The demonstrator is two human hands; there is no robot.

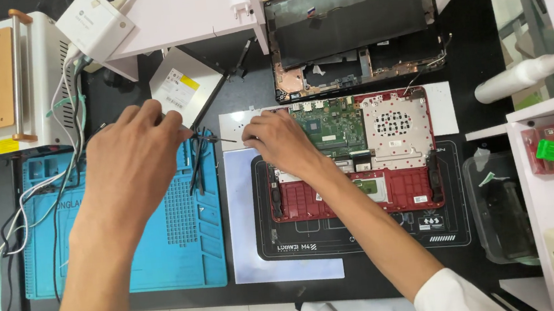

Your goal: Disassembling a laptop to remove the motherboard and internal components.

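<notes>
Fingers of both hands pinch a thin black tool [213,139] between blue mat [164,256] and red laptop base [354,168].

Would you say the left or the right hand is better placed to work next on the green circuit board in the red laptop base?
Probably the right hand: it rests at the left edge of the green circuit board in the red laptop base. The left hand is over the blue mat, beside the black tweezers.

A flat silver optical drive [182,84] lies above the left hand, bearing a white-and-yellow rectangular label [181,89]. Another small yellow sticker [8,145] sits on the white machine's front edge.
</notes>
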